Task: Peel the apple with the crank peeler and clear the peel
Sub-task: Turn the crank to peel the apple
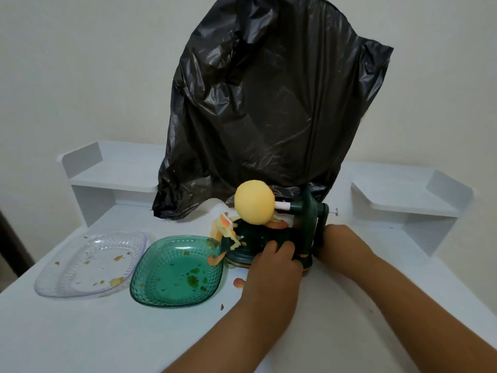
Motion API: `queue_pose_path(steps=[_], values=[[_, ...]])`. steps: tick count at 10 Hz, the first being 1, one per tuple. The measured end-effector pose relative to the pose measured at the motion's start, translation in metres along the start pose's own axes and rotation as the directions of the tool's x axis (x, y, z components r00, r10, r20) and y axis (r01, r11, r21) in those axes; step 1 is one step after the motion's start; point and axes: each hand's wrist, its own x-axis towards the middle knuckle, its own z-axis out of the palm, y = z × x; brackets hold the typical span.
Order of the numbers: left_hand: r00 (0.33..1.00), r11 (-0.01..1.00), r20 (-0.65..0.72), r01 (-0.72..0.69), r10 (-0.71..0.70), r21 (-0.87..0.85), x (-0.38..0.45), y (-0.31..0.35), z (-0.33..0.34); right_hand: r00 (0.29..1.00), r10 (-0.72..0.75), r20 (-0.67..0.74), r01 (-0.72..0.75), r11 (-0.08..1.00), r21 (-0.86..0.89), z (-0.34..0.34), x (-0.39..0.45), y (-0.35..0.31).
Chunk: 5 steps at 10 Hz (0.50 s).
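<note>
Both hands (271, 265) hide peeler (301, 232) base.

1. Your bin bag (269, 103) is thin black plastic, crinkled and glossy.
2. The peeler (306, 219) before you looks like dark green plastic with a dull sheen.
3. Your apple (254, 203) shows matt, pale yellow flesh.
4. The green dish (150, 286) and clear dish (53, 281) are shiny, faceted plastic.
5. Your counter (107, 332) is smooth, matt white.
</note>
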Motion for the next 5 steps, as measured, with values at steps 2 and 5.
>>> queue_pose_path(steps=[2,5], values=[[1.0,1.0,0.02,-0.02,0.019,0.017,-0.004,-0.002,-0.007,0.988,-0.109,-0.11,0.08,0.967,-0.242,-0.1,-0.021,0.003],[1.0,0.998,-0.006,-0.013,0.013,0.058,-0.008,-0.003,-0.01,0.998,-0.004,-0.061,0.004,1.0,0.001,-0.011,0.044,0.006]])
